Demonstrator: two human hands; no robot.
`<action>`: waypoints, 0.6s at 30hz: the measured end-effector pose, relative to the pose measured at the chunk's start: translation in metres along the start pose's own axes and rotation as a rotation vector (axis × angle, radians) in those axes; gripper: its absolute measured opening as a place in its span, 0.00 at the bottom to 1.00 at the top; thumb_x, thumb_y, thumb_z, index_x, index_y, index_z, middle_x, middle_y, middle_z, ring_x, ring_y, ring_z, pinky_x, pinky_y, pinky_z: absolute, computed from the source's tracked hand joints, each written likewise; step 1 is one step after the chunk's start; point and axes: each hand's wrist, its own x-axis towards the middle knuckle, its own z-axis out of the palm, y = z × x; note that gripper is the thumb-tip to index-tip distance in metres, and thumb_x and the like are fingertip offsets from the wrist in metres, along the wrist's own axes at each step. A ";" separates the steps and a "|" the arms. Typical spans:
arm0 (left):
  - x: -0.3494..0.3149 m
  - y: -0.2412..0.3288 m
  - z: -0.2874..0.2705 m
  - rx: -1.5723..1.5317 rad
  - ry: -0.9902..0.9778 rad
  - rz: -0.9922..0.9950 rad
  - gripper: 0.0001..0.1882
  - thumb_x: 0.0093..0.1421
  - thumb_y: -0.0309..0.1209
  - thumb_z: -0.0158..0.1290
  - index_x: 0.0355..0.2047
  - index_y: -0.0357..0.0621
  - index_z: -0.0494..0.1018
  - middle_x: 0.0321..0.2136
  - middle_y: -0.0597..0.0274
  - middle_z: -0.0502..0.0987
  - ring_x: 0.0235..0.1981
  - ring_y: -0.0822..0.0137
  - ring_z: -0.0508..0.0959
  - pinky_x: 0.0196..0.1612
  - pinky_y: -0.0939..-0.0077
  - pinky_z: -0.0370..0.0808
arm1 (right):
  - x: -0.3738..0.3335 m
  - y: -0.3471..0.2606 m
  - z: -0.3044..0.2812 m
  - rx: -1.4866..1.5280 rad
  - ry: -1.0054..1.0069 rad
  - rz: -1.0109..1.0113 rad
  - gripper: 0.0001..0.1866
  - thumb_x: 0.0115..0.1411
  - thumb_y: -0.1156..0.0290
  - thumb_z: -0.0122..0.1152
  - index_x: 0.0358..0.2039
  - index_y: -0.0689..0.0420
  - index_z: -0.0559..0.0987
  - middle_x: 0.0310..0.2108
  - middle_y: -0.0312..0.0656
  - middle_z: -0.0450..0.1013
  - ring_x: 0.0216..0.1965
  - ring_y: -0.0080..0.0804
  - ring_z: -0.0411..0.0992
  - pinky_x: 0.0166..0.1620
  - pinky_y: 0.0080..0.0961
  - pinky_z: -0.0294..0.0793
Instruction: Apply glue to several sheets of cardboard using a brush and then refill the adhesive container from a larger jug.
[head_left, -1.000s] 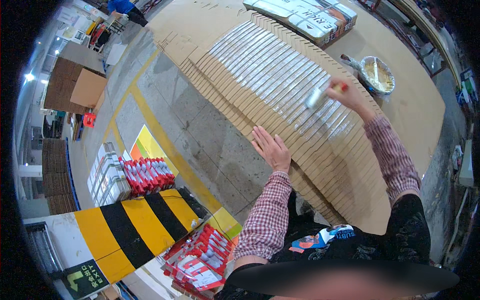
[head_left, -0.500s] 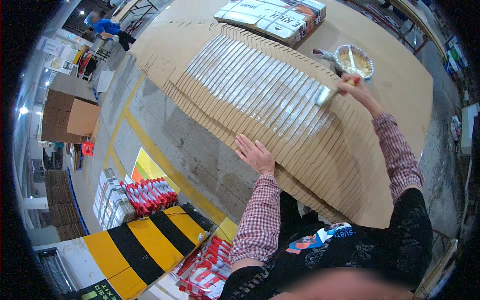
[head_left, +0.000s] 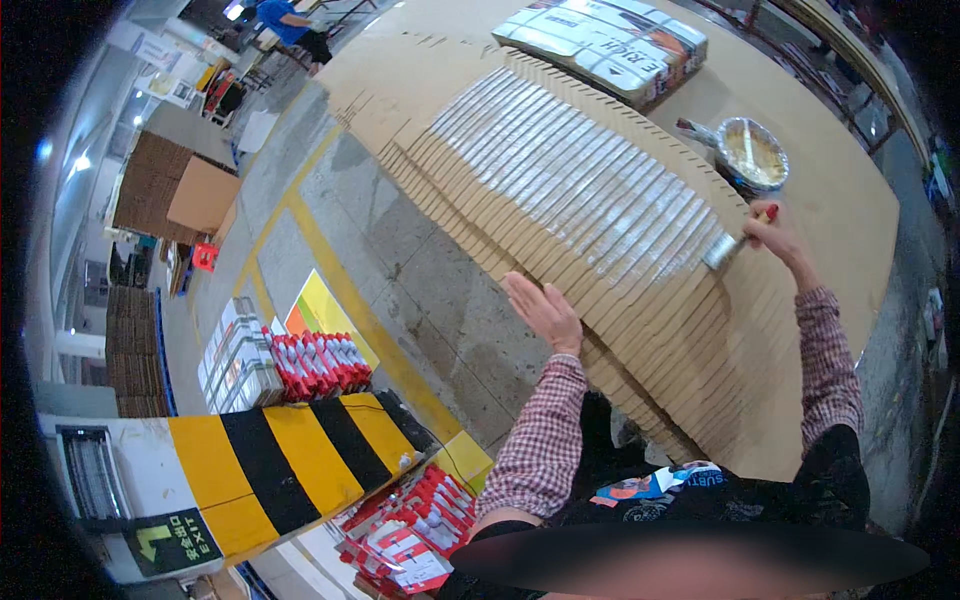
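Note:
Overlapping brown cardboard sheets [head_left: 690, 340] lie fanned out in a long staggered row, their exposed strips shiny and wet-looking across the middle. My right hand [head_left: 778, 235] is closed round the handle of a paintbrush [head_left: 722, 248]. The pale bristles are at the right end of the wet strip, touching or just above the cardboard. My left hand [head_left: 545, 312] lies with fingers stretched out along the near edge of the row, holding nothing. Beyond the brush stands a round pan [head_left: 783, 180] with a handle, containing a pale yellowish substance [head_left: 752, 157] and a light strip across it.
A strapped printed bundle [head_left: 600, 45] sits on the board [head_left: 850, 230] behind the row. To the left are a yellow-and-black striped block [head_left: 290, 455], red-and-white bundles [head_left: 318, 365] and cardboard stacks [head_left: 150, 185]. A person in blue [head_left: 285, 22] stands far left.
The view has shifted, so the scene sits differently in the picture. My right hand has brought the brush rightward and nearer along the strips. My left hand stays flat at the near edge.

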 end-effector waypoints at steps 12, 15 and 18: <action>-0.007 0.005 0.007 0.197 -0.124 0.034 0.30 0.65 0.41 0.31 0.61 0.34 0.48 0.63 0.50 0.49 0.65 0.56 0.46 0.64 0.58 0.38 | 0.177 -0.069 0.138 0.083 0.026 -0.288 0.11 0.53 0.67 0.60 0.21 0.61 0.74 0.17 0.31 0.68 0.19 0.16 0.67 0.22 0.15 0.67; -0.001 -0.006 -0.002 0.234 -0.136 0.023 0.30 0.64 0.40 0.33 0.62 0.35 0.46 0.63 0.51 0.48 0.65 0.56 0.45 0.64 0.57 0.38 | 0.150 -0.080 0.149 -0.113 -0.063 -0.148 0.09 0.50 0.69 0.58 0.20 0.60 0.73 0.13 0.33 0.67 0.15 0.17 0.65 0.20 0.16 0.65; 0.014 -0.005 -0.010 0.243 -0.091 0.026 0.31 0.64 0.40 0.34 0.62 0.35 0.46 0.63 0.51 0.48 0.65 0.56 0.45 0.64 0.56 0.38 | 0.083 -0.103 0.136 -0.313 -0.106 -0.039 0.09 0.49 0.70 0.58 0.20 0.61 0.73 0.12 0.32 0.66 0.15 0.17 0.66 0.20 0.15 0.65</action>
